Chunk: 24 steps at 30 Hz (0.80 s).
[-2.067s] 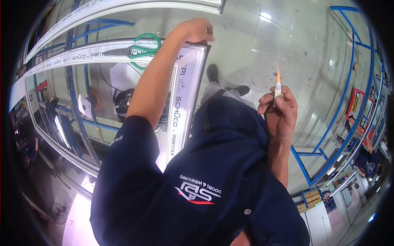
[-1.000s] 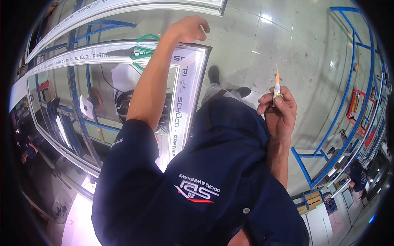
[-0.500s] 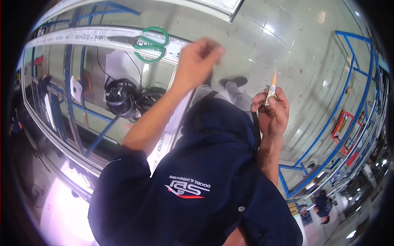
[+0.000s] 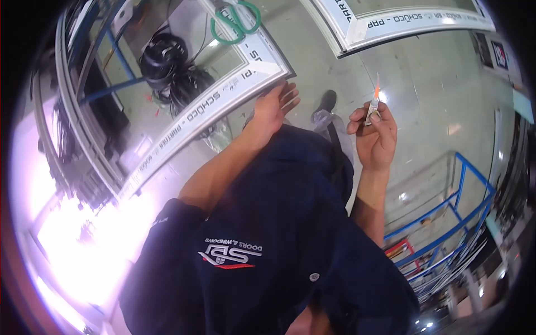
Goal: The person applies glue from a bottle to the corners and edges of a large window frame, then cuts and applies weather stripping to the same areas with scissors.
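Observation:
My left hand (image 4: pixel 272 109) is beside the corner of a white window frame (image 4: pixel 209 103) with printed film; its fingers are spread and hold nothing. Whether the fingertips touch the frame's edge, I cannot tell. In my right hand (image 4: pixel 378 137) is a small tube (image 4: pixel 372 111) with an orange nozzle, gripped between thumb and fingers with the tip pointing up. Green-handled scissors (image 4: pixel 234 23) lie on the frame's upper part.
A second white frame (image 4: pixel 402 23) juts in at the top right. Black coiled cables (image 4: pixel 163 56) show beneath the near frame's opening. Blue metal racks (image 4: pixel 459 178) stand at the lower right, with a red item (image 4: pixel 401 254) among them. Tiled floor lies beyond my hands.
The view has turned, bringing the frame corner and second frame further into sight. My left hand has gone from loosely curled to spread beside the corner. My right hand still holds the tube.

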Available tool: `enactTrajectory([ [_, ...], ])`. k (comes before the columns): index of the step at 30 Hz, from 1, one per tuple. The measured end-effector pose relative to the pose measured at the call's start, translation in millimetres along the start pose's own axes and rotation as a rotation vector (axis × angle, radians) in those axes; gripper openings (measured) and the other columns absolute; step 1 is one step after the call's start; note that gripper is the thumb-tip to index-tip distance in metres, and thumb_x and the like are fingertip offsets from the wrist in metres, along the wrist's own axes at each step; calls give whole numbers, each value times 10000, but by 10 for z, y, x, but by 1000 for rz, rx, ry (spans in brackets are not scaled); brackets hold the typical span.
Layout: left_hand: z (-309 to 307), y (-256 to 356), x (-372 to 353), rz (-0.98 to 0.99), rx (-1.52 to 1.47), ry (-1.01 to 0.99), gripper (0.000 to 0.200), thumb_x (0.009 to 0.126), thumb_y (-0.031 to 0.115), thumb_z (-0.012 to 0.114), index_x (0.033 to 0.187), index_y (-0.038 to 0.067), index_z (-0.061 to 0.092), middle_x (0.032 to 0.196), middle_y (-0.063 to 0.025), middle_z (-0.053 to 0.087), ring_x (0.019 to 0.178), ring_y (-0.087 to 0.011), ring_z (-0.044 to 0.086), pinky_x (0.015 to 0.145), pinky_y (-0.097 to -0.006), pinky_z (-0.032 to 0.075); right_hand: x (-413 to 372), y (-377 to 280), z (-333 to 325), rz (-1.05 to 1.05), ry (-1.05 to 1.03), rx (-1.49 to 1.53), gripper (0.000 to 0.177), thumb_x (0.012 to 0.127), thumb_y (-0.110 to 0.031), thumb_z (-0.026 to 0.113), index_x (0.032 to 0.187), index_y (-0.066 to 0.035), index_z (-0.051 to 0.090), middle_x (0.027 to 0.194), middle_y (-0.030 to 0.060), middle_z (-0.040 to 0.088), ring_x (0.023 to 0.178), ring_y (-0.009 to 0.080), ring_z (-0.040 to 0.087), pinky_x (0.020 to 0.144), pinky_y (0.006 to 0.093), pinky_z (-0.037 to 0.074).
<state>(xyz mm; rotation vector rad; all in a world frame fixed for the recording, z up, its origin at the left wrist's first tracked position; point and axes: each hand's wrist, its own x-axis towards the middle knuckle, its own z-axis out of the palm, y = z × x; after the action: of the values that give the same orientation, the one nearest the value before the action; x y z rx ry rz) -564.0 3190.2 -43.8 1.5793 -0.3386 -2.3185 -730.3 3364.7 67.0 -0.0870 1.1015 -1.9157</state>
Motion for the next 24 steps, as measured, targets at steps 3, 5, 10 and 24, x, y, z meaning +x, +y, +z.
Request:
enactTrajectory([
  [3,119,-175,31,134,-86,59,355,1006,274,703,1240,23,607,1189,-131,702,1056,-277,687,933,-444,592,140,-312,-300,74,-97,-55,277,975,-130,568,1186,47,591,939,236,705,738,278,672,706,363,552],
  [5,155,-308,142,271,-62,97,387,999,292,712,1253,23,602,1201,-129,700,1052,-276,689,923,-434,597,250,-488,-488,124,-143,-92,279,978,-134,564,1188,49,584,945,236,705,737,269,667,703,359,550],
  [10,179,-538,271,523,-33,147,429,978,276,748,1256,-11,591,1131,-141,726,1023,-260,709,888,-414,600,571,-767,-836,185,-305,-156,271,985,-125,544,1184,56,583,949,233,709,733,261,668,687,345,552],
  [24,273,-623,296,699,54,259,342,938,213,787,1124,-45,662,1020,-138,756,929,-212,737,796,-327,588,933,-805,-696,269,-501,-172,253,992,-106,529,1173,59,596,964,241,719,716,255,682,664,332,562],
])
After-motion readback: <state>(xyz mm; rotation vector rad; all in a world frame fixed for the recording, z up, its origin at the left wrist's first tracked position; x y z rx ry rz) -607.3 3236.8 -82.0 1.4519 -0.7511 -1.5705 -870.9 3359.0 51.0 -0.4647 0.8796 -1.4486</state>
